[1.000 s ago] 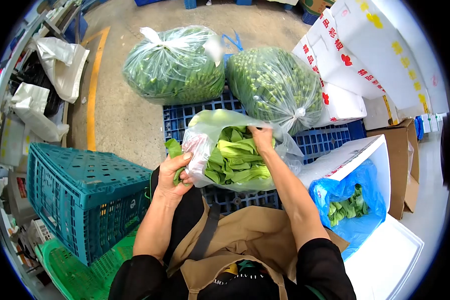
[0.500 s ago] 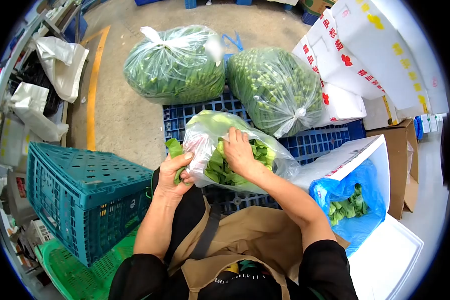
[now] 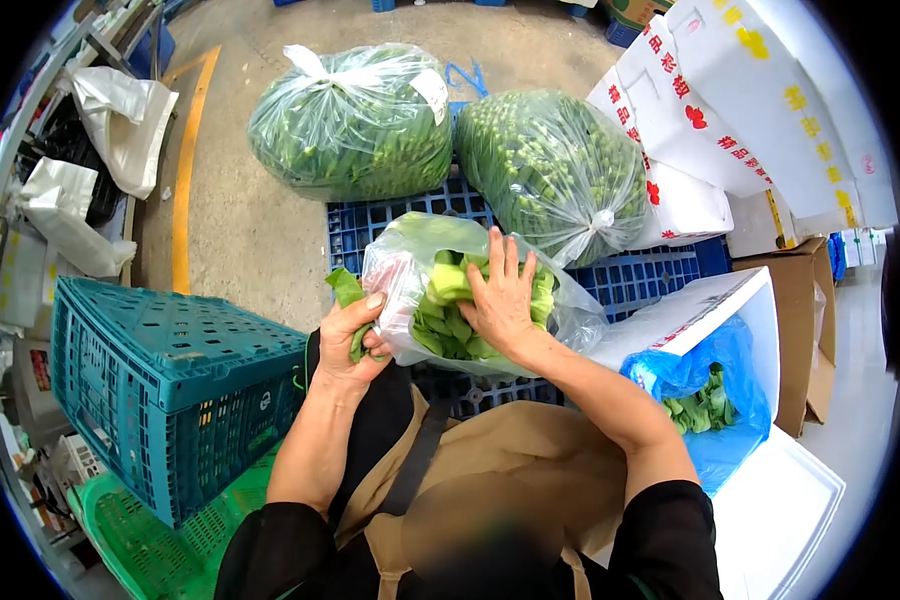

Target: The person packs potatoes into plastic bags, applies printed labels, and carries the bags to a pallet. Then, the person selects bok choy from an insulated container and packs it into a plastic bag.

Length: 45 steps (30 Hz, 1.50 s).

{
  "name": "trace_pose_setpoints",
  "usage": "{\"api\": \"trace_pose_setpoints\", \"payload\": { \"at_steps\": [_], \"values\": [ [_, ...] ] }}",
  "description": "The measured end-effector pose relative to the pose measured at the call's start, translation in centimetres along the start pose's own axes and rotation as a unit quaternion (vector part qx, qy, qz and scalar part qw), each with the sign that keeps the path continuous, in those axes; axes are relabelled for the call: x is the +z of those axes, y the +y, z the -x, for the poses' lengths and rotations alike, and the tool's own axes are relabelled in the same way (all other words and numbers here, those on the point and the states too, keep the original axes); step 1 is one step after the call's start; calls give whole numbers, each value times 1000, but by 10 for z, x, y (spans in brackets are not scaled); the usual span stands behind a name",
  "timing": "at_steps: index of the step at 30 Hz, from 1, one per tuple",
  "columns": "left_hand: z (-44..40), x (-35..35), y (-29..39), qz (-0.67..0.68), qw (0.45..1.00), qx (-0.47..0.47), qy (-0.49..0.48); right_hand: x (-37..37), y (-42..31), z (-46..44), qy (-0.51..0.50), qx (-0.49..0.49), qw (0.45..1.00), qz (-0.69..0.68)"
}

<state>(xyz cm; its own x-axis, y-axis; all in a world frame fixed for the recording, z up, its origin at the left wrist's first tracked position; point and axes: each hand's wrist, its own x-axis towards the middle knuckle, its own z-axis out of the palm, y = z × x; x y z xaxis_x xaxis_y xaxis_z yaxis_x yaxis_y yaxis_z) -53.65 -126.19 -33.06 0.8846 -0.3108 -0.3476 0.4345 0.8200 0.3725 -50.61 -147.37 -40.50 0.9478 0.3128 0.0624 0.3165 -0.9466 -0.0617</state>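
A clear plastic bag [image 3: 575,318] of leafy greens [image 3: 442,325] lies with its mouth open above the blue pallet [image 3: 355,230]. My left hand [image 3: 355,335] is closed round a few green leaves [image 3: 345,287] and the left edge of the bag. Over the greens in the bag's mouth, my right hand [image 3: 503,300] rests with its fingers spread, touching the pale stems. Two full, tied bags of green vegetables, one at the back left [image 3: 355,125] and one at the back right [image 3: 550,165], sit just beyond.
At the left stand a teal crate [image 3: 185,350] and a green basket [image 3: 150,545]. To the right, a white foam box [image 3: 740,300] holds a blue bag [image 3: 725,455] with some greens. White cartons [image 3: 710,110] and a brown cardboard box [image 3: 820,370] are behind it.
My right hand has moved from the right rim of the bag to the middle of the greens, its fingers now spread. The left hand keeps its hold.
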Motion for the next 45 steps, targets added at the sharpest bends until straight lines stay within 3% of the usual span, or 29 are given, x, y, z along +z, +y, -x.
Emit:
{"api": "trace_pose_setpoints", "payload": {
  "at_steps": [8, 9, 12, 14, 15, 16, 17, 20, 21, 22, 24, 26, 27, 28, 30, 34, 37, 41, 45],
  "values": [
    [1, 10, -2, -32, 999, -15, 19, 100, 34, -16, -48, 117, 989, 79],
    [0, 7, -1, -17, 999, -15, 24, 95, 37, -13, -33, 103, 991, 74],
    [0, -1, -6, -33, 992, 40, 113, 43, 49, -10, -179, 88, 980, 5],
    [1, -3, -3, -49, 990, 57, 123, 36, 67, 10, -132, 40, 989, -49],
    [4, -8, 5, -39, 991, 60, 110, 18, 73, 11, -162, -4, 983, -88],
    [3, -30, 15, -1, 993, 62, 99, -34, 77, 16, -209, -59, 967, -132],
    [-1, -29, 12, 6, 994, 37, 106, -71, 100, 39, -169, -99, 969, -151],
    [4, -49, 23, -11, 997, 50, 57, -164, 161, 105, -78, -4, 932, -354],
    [3, -50, 24, 0, 999, 44, 15, -186, 185, 133, -51, 83, 920, -379],
    [7, -35, 20, -5, 997, 57, 56, -205, 207, 163, -24, 164, 901, -401],
    [7, -27, 14, -11, 992, 80, 93, -215, 245, 227, -64, 324, 834, -442],
    [-1, -47, 22, -12, 999, 46, -13, -171, 293, 303, -96, 407, 832, -365],
    [2, -32, 19, -14, 998, 46, 26, -139, 307, 332, -141, 430, 857, -245],
    [0, -30, 17, -12, 999, 38, 4, -105, 320, 357, -185, 445, 868, -122],
    [-2, -33, 17, -6, 999, 27, -40, -32, 327, 403, -171, 440, 882, 2],
    [-2, -28, 20, -66, 995, 61, 43, 42, 332, 424, -257, 383, 887, 27],
    [-7, -41, 21, -36, 997, 58, -40, 77, 340, 422, -321, 386, 863, 62],
    [-15, -72, 39, -61, 992, 39, -103, 92, 347, 427, -288, 382, 871, 114],
    [-19, -75, 41, -65, 990, 30, -125, 87, 354, 413, -358, 420, 828, 94]
  ]
}}
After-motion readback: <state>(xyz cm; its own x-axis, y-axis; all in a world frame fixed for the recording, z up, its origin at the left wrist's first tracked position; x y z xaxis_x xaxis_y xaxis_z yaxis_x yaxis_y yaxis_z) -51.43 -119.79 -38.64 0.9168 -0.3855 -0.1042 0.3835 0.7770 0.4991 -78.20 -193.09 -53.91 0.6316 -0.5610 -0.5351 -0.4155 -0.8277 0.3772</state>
